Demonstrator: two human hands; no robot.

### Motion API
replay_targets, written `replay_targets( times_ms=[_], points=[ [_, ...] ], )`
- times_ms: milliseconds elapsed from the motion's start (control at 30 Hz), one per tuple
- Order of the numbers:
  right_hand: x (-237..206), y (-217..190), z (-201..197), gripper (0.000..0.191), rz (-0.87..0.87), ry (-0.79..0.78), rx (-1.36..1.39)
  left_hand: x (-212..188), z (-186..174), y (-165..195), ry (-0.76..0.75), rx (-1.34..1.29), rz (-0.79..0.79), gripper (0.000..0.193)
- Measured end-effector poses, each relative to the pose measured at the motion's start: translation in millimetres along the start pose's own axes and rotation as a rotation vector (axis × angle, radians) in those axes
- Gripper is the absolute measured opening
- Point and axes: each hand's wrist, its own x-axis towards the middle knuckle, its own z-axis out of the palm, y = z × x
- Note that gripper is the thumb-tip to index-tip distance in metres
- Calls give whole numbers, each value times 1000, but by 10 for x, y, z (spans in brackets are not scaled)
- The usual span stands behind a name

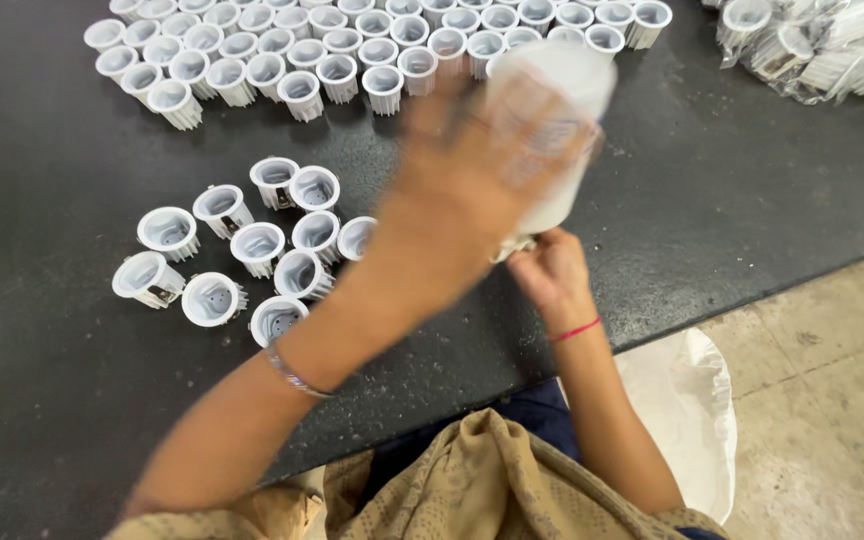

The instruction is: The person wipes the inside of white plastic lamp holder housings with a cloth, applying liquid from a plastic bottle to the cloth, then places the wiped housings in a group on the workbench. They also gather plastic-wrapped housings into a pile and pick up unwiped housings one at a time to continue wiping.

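Above the dark table (72, 420), both hands grip a translucent plastic bag (562, 130).

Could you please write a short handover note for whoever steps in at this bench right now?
Left hand: raised and motion-blurred, grip closed on a clear plastic bag.
Right hand: low at the bag's bottom edge, fingers pinching something small; what it is cannot be told.
Loose cluster of white ribbed plastic cup-shaped housings lies on the dark worktop, left of the hands.
A larger packed group of the same housings sits along the far edge.
More bagged housings lie at far right.
A white sack hangs by the table edge.
Done and left: cannot be judged here.
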Motion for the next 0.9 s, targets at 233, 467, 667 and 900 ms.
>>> replay_targets(
  times_ms=[233,467,667,900],
  points=[
    [148,-407,-209,38,-65,40,307,-796,-272,-577,254,-169,-649,41],
    [122,-631,-171,37,-89,-2,269,-1428,-165,-599,194,-208,-830,26],
    [128,-835,-190,39,-115,-32,137,-1682,-68,-638,168,-186,-864,26],
    [140,-1259,-163,35,-213,-65,210,-1697,135,-667,-72,-273,-723,44]
  ],
)
